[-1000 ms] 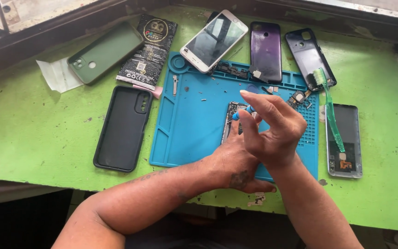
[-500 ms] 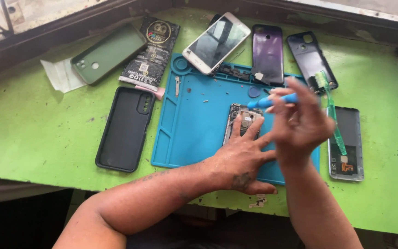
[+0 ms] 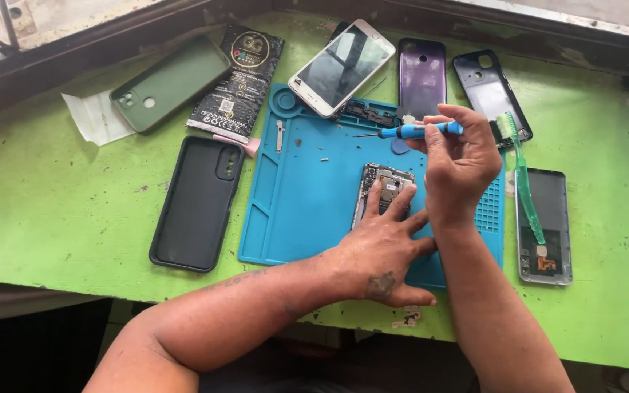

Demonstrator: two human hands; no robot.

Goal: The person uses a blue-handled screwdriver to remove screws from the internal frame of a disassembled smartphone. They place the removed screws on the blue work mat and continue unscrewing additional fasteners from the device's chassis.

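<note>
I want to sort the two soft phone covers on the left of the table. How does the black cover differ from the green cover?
The black cover lies nearer the blue mat, roughly upright in the picture; the green cover lies farther back, slanted. The black cover is dark inside; the green cover is olive. Both lie hollow side up, with a camera opening.

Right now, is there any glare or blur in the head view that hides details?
Head view: even daylight, only soft shadows. Pale glare lies on the screen of the white smartphone, hiding what it shows. The right hand with the blue screwdriver and the left hand on the opened phone look sharp. The top left corner is overexposed.
</note>
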